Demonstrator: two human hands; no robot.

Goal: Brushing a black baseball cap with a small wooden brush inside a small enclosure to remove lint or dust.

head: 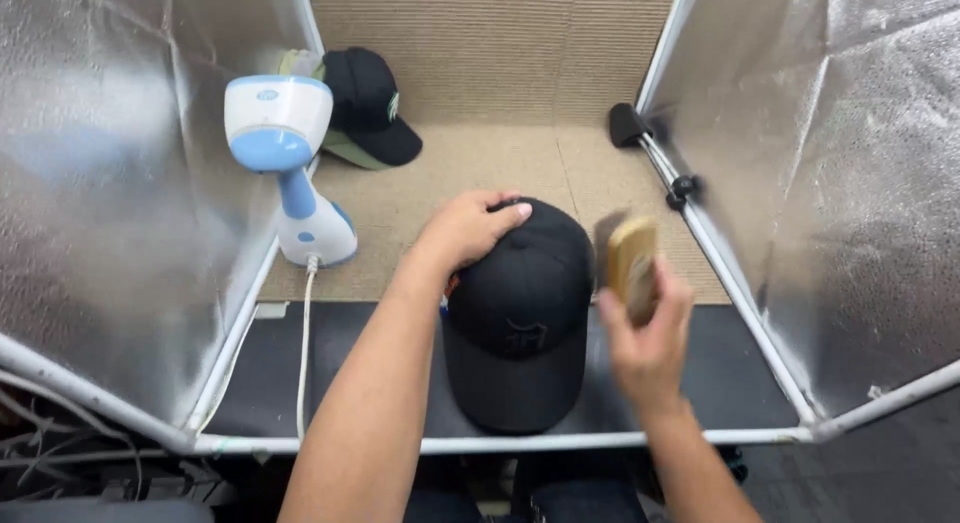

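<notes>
Two hands at work on a black cap (520, 313) on the dark mat: left hand (470, 228) spread, steadying its crown; right hand (645, 333) gripping a wooden brush (632, 268) beside it. Brushing step; next stroke likely needs bristle contact.

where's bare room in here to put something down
Bare mat behind the black cap, between the stacked caps and the right wall clip. Dark strip between the steamer cord and left forearm. Crowded mid-front: left hand, cap, right hand with brush.
</notes>
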